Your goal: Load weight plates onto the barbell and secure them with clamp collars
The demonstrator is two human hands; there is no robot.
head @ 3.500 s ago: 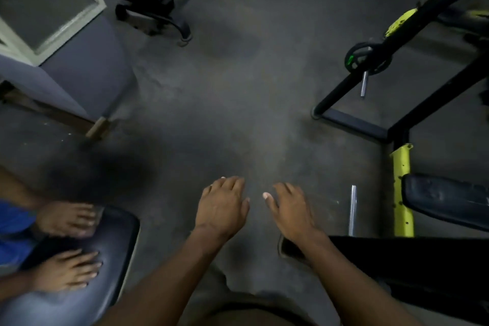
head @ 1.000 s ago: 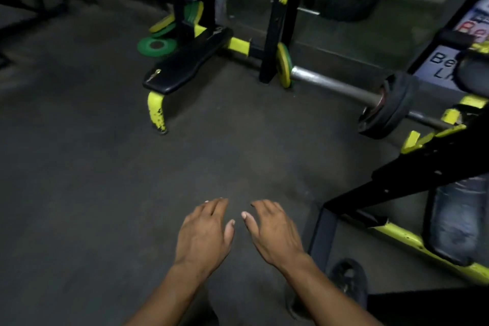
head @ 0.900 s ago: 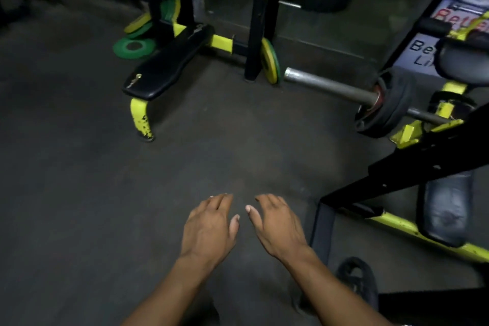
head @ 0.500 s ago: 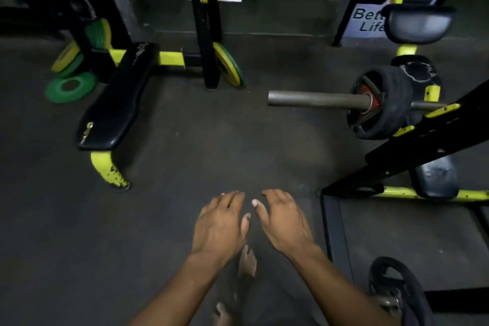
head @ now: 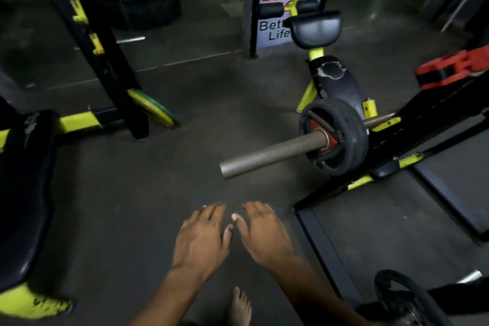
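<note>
A barbell sleeve (head: 270, 155) juts toward me from the right, carrying a black weight plate (head: 341, 137) with a red collar at its hub. My left hand (head: 202, 242) and my right hand (head: 264, 234) hover palm-down side by side below the bare sleeve end, fingers spread, holding nothing. A yellow-green plate (head: 153, 107) leans against a black rack upright at left. Another black plate (head: 404, 299) sits at the bottom right corner. A red clamp-like object (head: 449, 69) rests on the rack at the right edge.
A black padded bench (head: 23, 193) with yellow feet fills the left side. A black and yellow rack frame (head: 370, 182) runs along the right. A padded seat machine (head: 315, 29) and a poster stand at the back. My bare foot (head: 239, 307) is on the dark floor.
The view has swung right and closer: the barbell sleeve and its plate now sit nearer the centre, just above my hands. Both hands stay empty and spread.
</note>
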